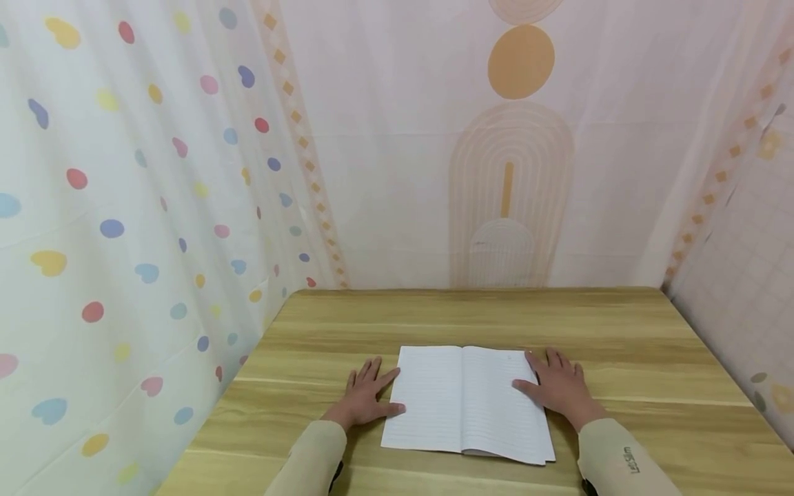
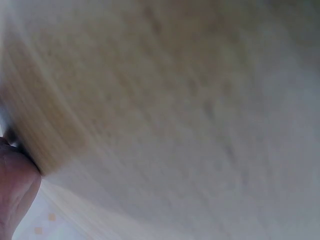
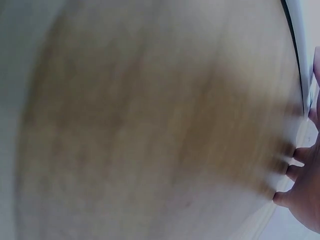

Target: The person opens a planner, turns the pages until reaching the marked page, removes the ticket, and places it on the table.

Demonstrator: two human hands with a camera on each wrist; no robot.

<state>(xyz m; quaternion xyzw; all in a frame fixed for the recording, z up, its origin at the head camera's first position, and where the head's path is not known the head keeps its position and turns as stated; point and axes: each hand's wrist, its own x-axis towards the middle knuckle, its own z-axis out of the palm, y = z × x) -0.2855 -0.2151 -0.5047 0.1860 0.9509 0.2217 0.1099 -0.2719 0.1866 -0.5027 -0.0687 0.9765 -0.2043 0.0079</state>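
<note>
An open notebook [image 1: 434, 399] with white lined pages lies flat on the wooden table. My left hand [image 1: 364, 398] rests at its left edge, thumb and index finger touching the page side and the other fingers spread on the wood. At the right edge my right hand [image 1: 561, 387] lies with fingers spread, its thumb and index finger on the page. The left wrist view shows only part of the left hand [image 2: 17, 187] against the blurred tabletop. In the right wrist view, fingertips of the right hand [image 3: 305, 185] touch the table beside the notebook's edge [image 3: 299, 55].
The wooden table [image 1: 347, 313] reaches back to a pale patterned curtain [image 1: 397, 172]. A curtain with coloured dots [image 1: 143, 207] hangs along the left side, and another pale curtain [image 1: 750, 296] borders the right.
</note>
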